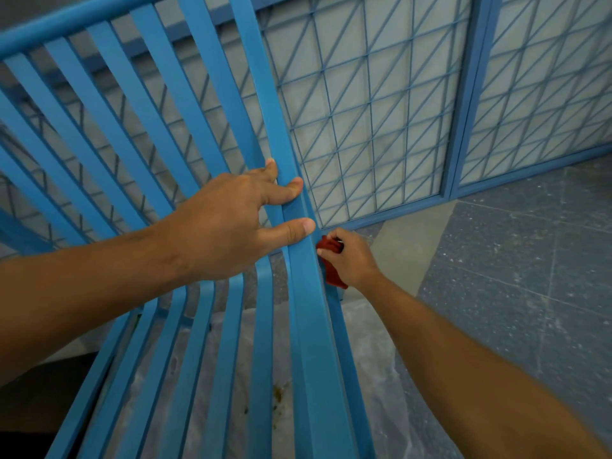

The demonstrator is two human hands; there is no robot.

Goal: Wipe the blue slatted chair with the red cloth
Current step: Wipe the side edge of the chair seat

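Underfoot, speckled grey floor (516,266), blue grille (374,104).

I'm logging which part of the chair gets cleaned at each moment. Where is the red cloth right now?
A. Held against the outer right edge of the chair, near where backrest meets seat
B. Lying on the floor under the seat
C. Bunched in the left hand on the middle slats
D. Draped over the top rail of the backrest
A: the right hand holds the red cloth against the chair's outer right edge, while the left hand grips the slats, holding no cloth.
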